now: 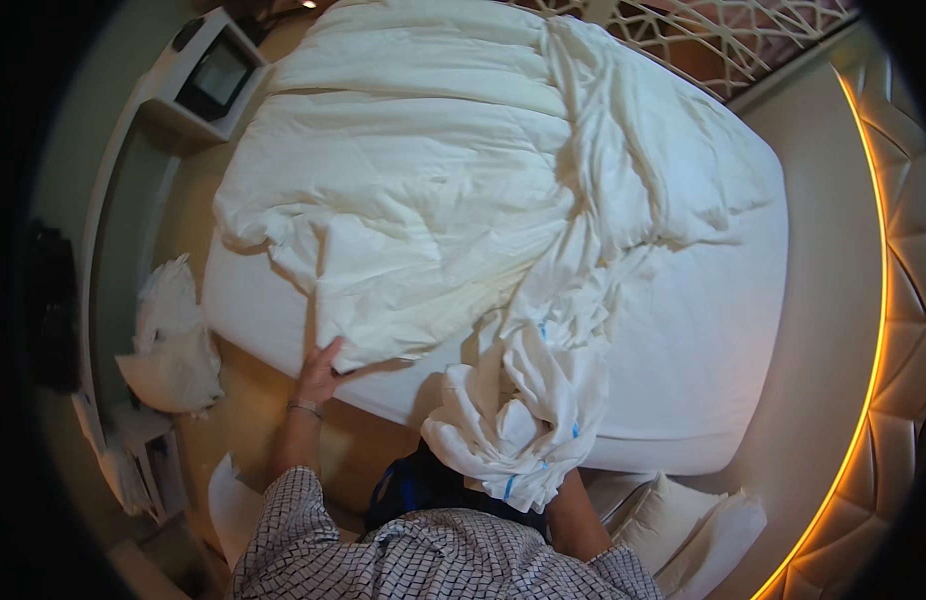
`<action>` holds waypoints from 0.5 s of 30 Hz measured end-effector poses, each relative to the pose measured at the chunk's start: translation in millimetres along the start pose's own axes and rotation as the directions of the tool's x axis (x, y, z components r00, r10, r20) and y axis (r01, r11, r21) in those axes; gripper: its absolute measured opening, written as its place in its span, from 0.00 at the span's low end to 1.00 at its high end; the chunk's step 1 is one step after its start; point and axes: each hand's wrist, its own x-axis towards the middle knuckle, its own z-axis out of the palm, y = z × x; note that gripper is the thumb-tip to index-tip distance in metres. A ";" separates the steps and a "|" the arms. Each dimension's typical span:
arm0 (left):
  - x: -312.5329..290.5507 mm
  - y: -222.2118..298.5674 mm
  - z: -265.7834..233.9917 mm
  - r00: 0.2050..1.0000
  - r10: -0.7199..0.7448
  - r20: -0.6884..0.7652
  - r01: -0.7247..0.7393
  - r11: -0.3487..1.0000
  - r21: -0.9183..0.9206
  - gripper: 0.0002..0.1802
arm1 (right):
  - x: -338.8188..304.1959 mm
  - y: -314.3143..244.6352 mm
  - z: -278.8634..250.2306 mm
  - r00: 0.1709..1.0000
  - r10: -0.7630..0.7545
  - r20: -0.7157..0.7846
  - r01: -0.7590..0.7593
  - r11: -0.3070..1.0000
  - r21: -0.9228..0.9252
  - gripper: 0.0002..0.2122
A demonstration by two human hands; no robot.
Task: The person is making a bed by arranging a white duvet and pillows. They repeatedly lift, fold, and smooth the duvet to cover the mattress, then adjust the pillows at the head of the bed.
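A large white duvet (413, 210) lies rumpled across the bed. At its near left corner, my left hand (321, 372) closes on the edge, and the fabric hangs from there over the bedside. A white duvet cover (513, 430) with small blue marks is gathered into a thick bunch in front of my body, its folds running up along the duvet. My right forearm (575, 515) reaches into this bunch from below. The fingers of that hand are hidden by the cloth. Beneath everything, the white-sheeted mattress (683, 350) shows at the right and along the near side.
White pillows (673, 520) rest at the lower right, by the padded headboard (888, 300) with its lit strip. A pile of white bedding (173, 350) sits on the floor at left, near a wall shelf unit (218, 75). A lattice screen (723, 35) stands beyond the bed.
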 end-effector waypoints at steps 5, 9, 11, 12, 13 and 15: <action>-36.1 -11.2 31.3 0.997 0.002 0.073 -0.023 0.957 0.289 0.31 | -2.0 -2.1 -5.9 1.000 -0.002 -0.007 0.002 1.000 -0.005 0.25; -43.7 -63.1 43.7 0.994 0.087 0.064 -0.063 0.947 -0.315 0.34 | -5.7 -4.7 -5.1 0.999 0.011 0.031 -0.010 1.000 -0.026 0.25; -45.4 -47.3 58.0 0.979 0.105 0.172 0.002 0.850 -0.527 0.37 | -6.4 -2.4 -6.0 1.000 0.012 0.018 -0.012 0.999 -0.033 0.25; -43.7 -34.7 72.2 0.978 0.143 0.153 -0.048 0.863 -0.503 0.36 | -5.8 -2.3 -7.4 1.000 0.011 0.012 -0.010 0.999 -0.035 0.25; -42.1 -30.2 70.2 0.943 0.242 0.227 -0.118 0.884 -0.453 0.34 | -6.6 -1.5 -6.2 0.999 0.020 0.028 -0.019 0.999 -0.039 0.25; -15.8 -38.9 67.3 0.959 0.273 0.074 -0.281 0.949 0.143 0.35 | -7.2 -1.0 -6.7 1.000 0.019 0.024 -0.018 0.999 -0.040 0.25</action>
